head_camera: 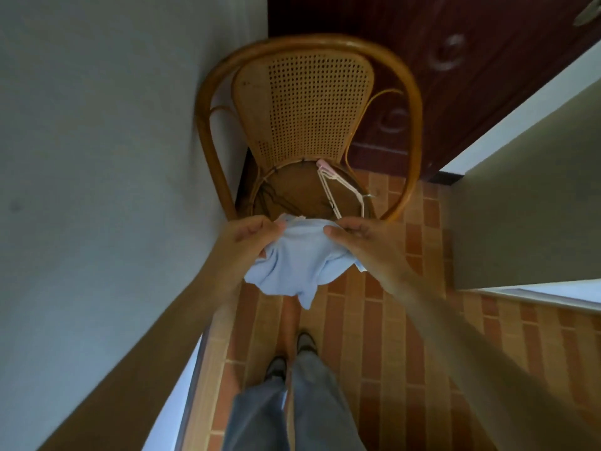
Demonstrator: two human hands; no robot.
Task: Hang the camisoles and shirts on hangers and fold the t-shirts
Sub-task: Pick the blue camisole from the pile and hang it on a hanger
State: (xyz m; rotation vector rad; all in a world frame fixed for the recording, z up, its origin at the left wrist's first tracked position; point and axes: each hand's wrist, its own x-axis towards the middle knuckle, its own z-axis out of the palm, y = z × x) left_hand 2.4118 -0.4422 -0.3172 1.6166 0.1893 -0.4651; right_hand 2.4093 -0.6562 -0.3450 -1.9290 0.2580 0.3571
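A brown cane chair (305, 105) stands in a corner on the tiled floor (374, 336). A light blue top (299, 255) hangs in the air just in front of the chair's seat. The left hand (247, 236) and right hand (361, 236) each pinch its top edge with curled fingers. Pale hangers (331, 187) lie on the seat.
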